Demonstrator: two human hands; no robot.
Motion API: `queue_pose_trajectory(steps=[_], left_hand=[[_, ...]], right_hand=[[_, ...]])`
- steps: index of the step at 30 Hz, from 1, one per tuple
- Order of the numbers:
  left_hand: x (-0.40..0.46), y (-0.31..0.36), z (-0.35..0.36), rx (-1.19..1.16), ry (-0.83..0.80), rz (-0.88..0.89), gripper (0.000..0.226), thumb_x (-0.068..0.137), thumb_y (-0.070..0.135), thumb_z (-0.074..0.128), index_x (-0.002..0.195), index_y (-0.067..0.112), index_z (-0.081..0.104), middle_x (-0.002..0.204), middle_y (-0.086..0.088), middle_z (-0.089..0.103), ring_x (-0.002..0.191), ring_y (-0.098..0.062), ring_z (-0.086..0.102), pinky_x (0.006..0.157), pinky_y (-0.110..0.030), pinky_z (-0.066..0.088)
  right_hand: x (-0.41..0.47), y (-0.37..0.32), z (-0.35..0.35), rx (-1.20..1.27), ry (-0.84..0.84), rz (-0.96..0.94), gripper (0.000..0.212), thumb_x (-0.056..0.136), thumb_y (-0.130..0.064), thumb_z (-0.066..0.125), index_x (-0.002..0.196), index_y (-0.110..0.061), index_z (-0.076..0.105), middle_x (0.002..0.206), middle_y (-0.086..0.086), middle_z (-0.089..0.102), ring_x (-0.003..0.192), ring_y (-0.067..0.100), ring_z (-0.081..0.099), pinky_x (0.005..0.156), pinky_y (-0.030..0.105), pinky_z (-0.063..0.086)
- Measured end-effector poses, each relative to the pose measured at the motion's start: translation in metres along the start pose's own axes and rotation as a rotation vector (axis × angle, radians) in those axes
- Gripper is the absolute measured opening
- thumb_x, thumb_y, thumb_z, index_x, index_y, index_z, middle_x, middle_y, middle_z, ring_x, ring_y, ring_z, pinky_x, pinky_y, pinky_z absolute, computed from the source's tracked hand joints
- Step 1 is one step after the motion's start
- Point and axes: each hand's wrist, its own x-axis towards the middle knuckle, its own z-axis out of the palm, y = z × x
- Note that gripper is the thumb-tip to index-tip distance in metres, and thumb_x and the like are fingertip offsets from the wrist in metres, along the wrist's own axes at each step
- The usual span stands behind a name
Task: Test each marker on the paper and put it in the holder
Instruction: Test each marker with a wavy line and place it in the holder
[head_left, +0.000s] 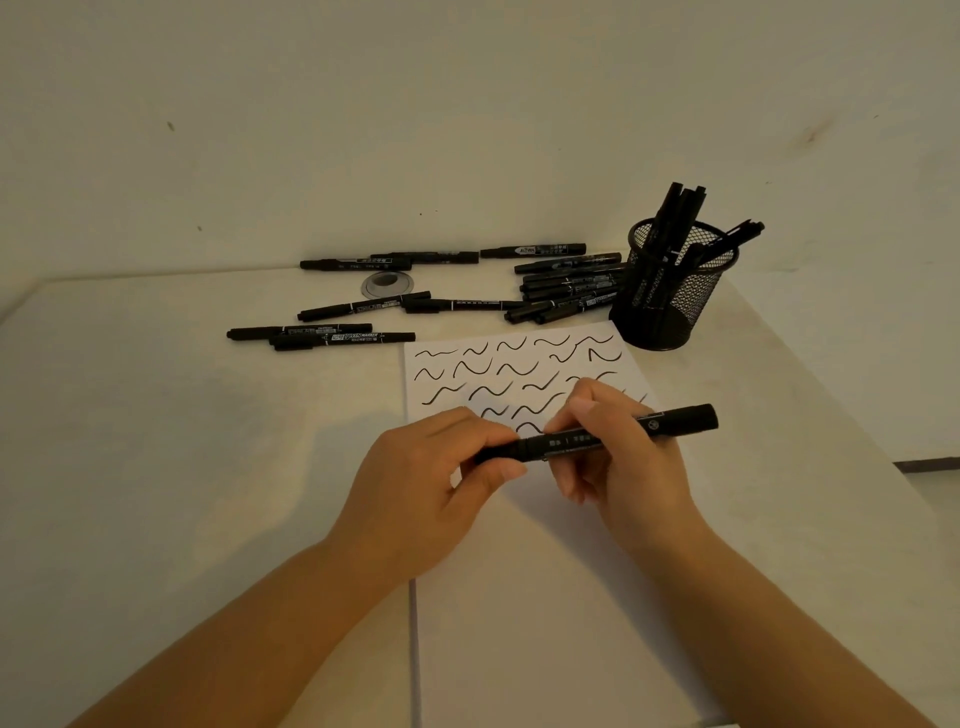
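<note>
A black marker (670, 422) lies level between both hands, just above the white paper (545, 597). My left hand (431, 483) pinches its left end, where the cap sits, between thumb and fingers. My right hand (623, 457) grips the barrel in the middle. The paper carries several rows of black wavy test strokes (488, 366) on its far half. A black mesh holder (670, 291) stands at the paper's far right corner with several markers upright in it.
Several loose black markers (566, 291) lie in a heap left of the holder, with others scattered along the wall (389, 260) and to the left (322, 335). A round metal grommet (387, 284) sits in the desk. The desk's right edge (841, 415) runs close to the holder.
</note>
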Motion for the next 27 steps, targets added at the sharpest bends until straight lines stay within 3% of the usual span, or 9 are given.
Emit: queue_pose_trajectory(steps=[4,9,12,14,17,21,23,27], left_hand=[[0.0,0.009,-0.001,0.162,0.0,0.075,0.031,0.088,0.034,0.045,0.088,0.014,0.069,0.066,0.005,0.06,0.053,-0.012,0.051,0.047,-0.022,0.038],[0.0,0.016,-0.001,0.155,-0.029,0.099,0.032,0.089,0.031,0.042,0.088,0.011,0.068,0.065,0.005,0.058,0.051,-0.012,0.048,0.046,-0.021,0.036],[-0.001,0.017,-0.001,0.065,-0.066,0.052,0.033,0.09,0.032,0.04,0.088,0.013,0.066,0.066,0.016,0.046,0.054,-0.003,0.04,0.049,-0.018,0.034],[-0.001,0.016,-0.001,-0.03,-0.114,-0.008,0.034,0.089,0.037,0.039,0.088,0.016,0.066,0.062,0.017,0.043,0.057,-0.007,0.042,0.05,-0.015,0.031],[-0.002,0.013,0.0,-0.195,-0.186,-0.149,0.024,0.085,0.037,0.045,0.083,0.026,0.066,0.055,0.009,0.048,0.055,-0.009,0.046,0.049,-0.016,0.032],[-0.003,0.01,0.0,-0.432,-0.318,-0.297,0.021,0.083,0.038,0.044,0.076,0.037,0.064,0.053,0.014,0.051,0.051,-0.006,0.042,0.051,-0.018,0.035],[-0.002,0.008,-0.002,-0.504,-0.378,-0.337,0.021,0.082,0.038,0.045,0.076,0.036,0.065,0.052,0.015,0.051,0.052,-0.007,0.043,0.054,-0.02,0.037],[-0.001,0.004,-0.004,-0.501,-0.39,-0.329,0.018,0.088,0.034,0.049,0.08,0.039,0.064,0.056,0.017,0.056,0.051,0.001,0.047,0.057,-0.013,0.038]], right_hand=[[-0.001,0.005,0.003,0.078,0.043,-0.002,0.028,0.075,-0.019,0.043,0.05,-0.015,0.053,0.034,0.004,0.042,0.031,0.017,0.034,0.037,0.02,0.028],[-0.003,0.008,0.004,0.131,0.051,-0.043,0.03,0.076,-0.018,0.04,0.048,-0.014,0.048,0.033,0.004,0.038,0.031,0.016,0.029,0.04,0.021,0.024],[-0.005,0.008,0.004,0.129,0.053,-0.064,0.029,0.076,-0.017,0.039,0.048,-0.012,0.046,0.032,0.004,0.037,0.031,0.016,0.028,0.04,0.02,0.024],[-0.004,0.008,0.004,0.111,0.055,-0.071,0.03,0.075,-0.016,0.039,0.046,-0.013,0.046,0.032,0.003,0.037,0.031,0.016,0.028,0.04,0.019,0.024],[-0.004,0.008,0.005,0.084,0.051,-0.097,0.029,0.073,-0.018,0.042,0.044,-0.014,0.046,0.033,0.001,0.038,0.03,0.017,0.029,0.039,0.02,0.024],[-0.006,0.009,0.006,0.058,0.02,-0.151,0.03,0.073,-0.018,0.043,0.045,-0.006,0.045,0.038,-0.003,0.04,0.03,0.016,0.031,0.039,0.017,0.026],[-0.006,0.01,0.006,0.033,0.009,-0.164,0.031,0.075,-0.014,0.04,0.046,-0.002,0.045,0.04,-0.009,0.042,0.031,0.015,0.032,0.038,0.017,0.027],[-0.005,0.008,0.006,-0.018,-0.022,-0.152,0.033,0.071,-0.027,0.043,0.049,-0.002,0.044,0.038,-0.005,0.043,0.033,0.016,0.035,0.038,0.018,0.027]])
